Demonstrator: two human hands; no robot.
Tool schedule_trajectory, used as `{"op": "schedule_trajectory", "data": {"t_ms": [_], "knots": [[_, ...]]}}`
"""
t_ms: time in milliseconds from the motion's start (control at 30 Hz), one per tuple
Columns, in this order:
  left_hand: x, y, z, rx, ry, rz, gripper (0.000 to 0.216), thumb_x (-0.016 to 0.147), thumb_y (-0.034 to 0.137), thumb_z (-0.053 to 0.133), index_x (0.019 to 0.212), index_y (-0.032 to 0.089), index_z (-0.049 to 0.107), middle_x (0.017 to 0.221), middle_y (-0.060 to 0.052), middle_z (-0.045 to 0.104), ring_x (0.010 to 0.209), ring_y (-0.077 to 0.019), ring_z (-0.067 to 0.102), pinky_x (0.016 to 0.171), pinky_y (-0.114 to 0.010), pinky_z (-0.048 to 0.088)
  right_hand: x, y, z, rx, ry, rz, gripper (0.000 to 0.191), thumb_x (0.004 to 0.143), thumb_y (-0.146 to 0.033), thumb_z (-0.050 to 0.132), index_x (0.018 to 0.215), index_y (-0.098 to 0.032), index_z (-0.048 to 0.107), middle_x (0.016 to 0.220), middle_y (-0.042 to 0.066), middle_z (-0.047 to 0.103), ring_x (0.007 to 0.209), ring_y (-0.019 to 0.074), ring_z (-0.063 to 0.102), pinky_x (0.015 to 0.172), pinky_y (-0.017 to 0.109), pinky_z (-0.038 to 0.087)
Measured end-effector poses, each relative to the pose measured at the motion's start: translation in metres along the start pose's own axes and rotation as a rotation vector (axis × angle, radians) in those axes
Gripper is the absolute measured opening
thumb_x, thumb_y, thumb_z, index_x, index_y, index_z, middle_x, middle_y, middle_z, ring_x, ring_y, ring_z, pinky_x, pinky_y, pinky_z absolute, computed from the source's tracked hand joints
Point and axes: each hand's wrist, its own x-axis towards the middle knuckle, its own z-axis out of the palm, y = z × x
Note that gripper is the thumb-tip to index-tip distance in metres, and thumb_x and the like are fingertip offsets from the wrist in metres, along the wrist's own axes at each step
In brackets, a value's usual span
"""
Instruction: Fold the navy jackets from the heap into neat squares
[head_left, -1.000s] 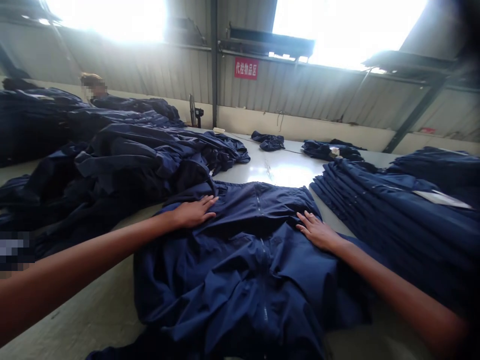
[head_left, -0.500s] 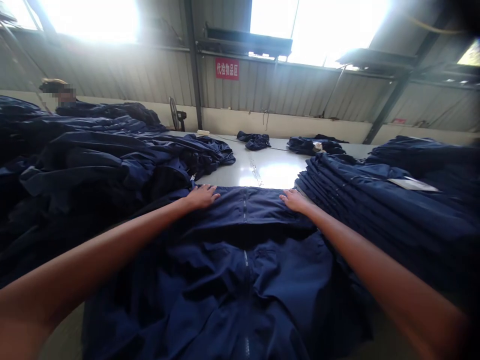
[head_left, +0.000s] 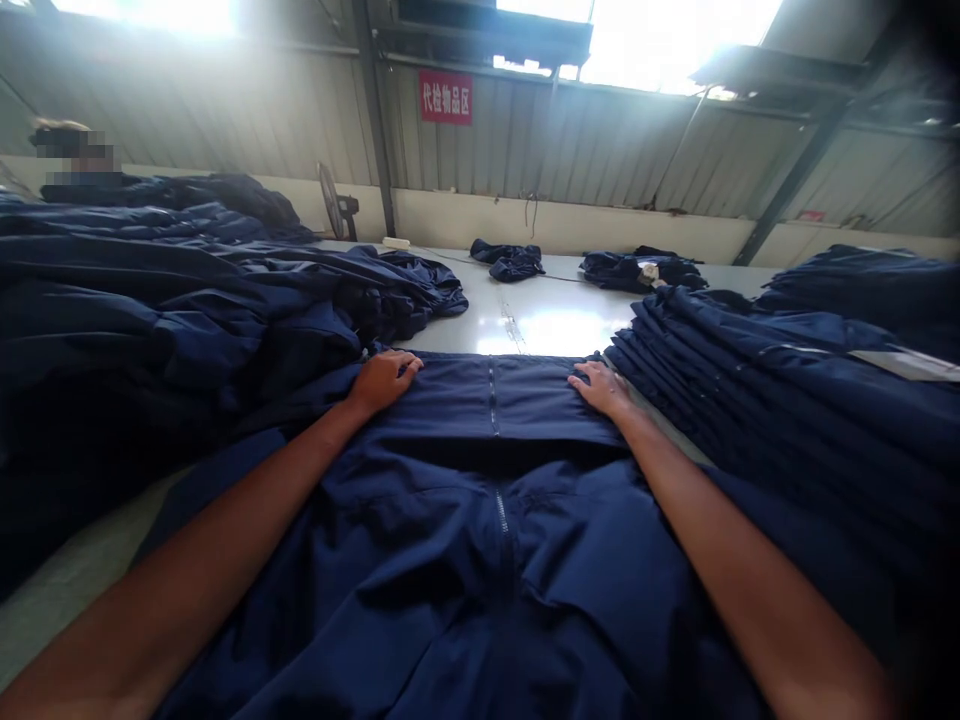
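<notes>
A navy zip-front jacket (head_left: 442,560) lies spread before me, its zipper running down the middle. The far part forms a flat band with a short length of zipper, and a dark fold crosses below it. On the band's far left corner rests my left hand (head_left: 385,380), open, its fingers slightly bent and pointing inward. My right hand (head_left: 600,387) lies open on the far right corner, fingers apart on the cloth. The jacket's near end runs out of view below.
Loose navy garments (head_left: 225,290) are heaped at the left, with a person (head_left: 75,155) behind them. A neat stack of folded navy garments (head_left: 757,390) stands at the right. Small navy bundles (head_left: 514,262) lie farther back on the pale table (head_left: 480,330). A fan (head_left: 334,205) stands by the wall.
The view has tipped down and shifted a little. My left hand has slid slightly outward and its fingers are more bent. The jacket's band looks flatter and wider; both hands remain at its corners.
</notes>
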Motion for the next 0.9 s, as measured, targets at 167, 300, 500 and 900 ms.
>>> {"op": "schedule_trajectory", "data": {"t_ms": [167,300,500,900], "knots": [[0.005,-0.001,0.006,0.004,-0.095,-0.026,0.06,0.108,0.053,0.026,0.121,0.022,0.076,0.135,-0.01,0.073,0.131,-0.0304,0.063,0.109,-0.046,0.049,0.002,0.003,-0.007,0.069,0.041,-0.116,0.055,0.108,-0.048,0.032,0.148,-0.023,0.061,0.148,0.012,0.064,0.136,0.0317,0.058,0.115,0.044,0.044],[0.009,-0.01,0.012,-0.047,-0.196,0.064,0.061,0.107,0.053,0.028,0.139,0.019,0.067,0.151,-0.008,0.062,0.145,-0.0247,0.051,0.123,-0.039,0.036,0.004,0.0,0.0,0.07,-0.054,-0.157,0.064,0.11,-0.05,0.019,0.164,-0.023,0.04,0.163,0.007,0.049,0.15,0.0278,0.046,0.122,0.043,0.038],[0.008,-0.011,0.009,-0.034,-0.06,0.023,0.058,0.108,0.049,0.027,0.139,0.021,0.067,0.152,-0.007,0.061,0.143,-0.0257,0.051,0.122,-0.04,0.035,0.006,0.005,0.003,0.025,0.006,-0.16,0.059,0.109,-0.048,0.031,0.157,-0.02,0.05,0.167,0.011,0.043,0.156,0.0299,0.034,0.128,0.048,0.026],[0.017,-0.022,0.017,0.108,-0.192,-0.073,0.07,0.105,0.059,0.03,0.159,0.018,0.046,0.169,-0.014,0.039,0.156,-0.0324,0.034,0.123,-0.046,0.027,0.009,0.025,0.003,-0.033,-0.029,-0.043,0.062,0.111,-0.053,0.021,0.159,-0.024,0.046,0.167,0.011,0.042,0.155,0.0286,0.037,0.124,0.053,0.03]]}}
